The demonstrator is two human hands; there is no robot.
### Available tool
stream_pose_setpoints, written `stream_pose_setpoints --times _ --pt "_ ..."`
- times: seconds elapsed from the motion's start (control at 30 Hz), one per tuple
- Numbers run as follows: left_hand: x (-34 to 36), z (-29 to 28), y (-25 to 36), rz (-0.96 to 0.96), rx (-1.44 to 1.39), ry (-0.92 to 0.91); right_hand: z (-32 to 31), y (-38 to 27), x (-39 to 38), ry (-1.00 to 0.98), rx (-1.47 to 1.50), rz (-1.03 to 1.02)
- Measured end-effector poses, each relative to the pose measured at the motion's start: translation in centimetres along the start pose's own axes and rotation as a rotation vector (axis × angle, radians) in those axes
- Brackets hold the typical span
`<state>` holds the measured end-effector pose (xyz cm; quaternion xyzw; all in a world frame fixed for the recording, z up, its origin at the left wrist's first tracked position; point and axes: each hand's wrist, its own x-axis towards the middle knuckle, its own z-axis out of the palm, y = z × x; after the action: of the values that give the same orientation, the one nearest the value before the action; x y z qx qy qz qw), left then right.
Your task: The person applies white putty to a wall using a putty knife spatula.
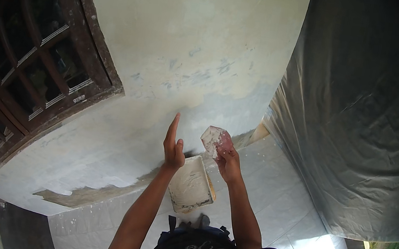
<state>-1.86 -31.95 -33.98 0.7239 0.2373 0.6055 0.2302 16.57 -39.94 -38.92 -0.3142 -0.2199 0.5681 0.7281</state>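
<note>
While left hand [173, 148] is flat, empty, right hand [229, 163] grips a reddish piece [213, 139] near a tray [190, 188].

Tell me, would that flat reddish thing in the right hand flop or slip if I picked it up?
The flat reddish thing is probably fairly stiff: the right hand grips one end and the rest doesn't visibly droop. It's likely light, since it looks thin and one hand holds it. Its white smears could be slippery if wet.
</note>
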Motion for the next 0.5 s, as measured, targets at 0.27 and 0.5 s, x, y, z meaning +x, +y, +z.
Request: stream_pose_setpoints --times 0.27,0.5 --pt "2.6 -0.1 2.5 0.104 -0.068 -0.022 1.8 -2.6 -2.2 -0.015 0.052 -0.107" --pt "3.4 -0.5 2.4 0.146 -0.08 -0.043 3.2 -3.1 -3.4 0.017 -0.034 -0.111"
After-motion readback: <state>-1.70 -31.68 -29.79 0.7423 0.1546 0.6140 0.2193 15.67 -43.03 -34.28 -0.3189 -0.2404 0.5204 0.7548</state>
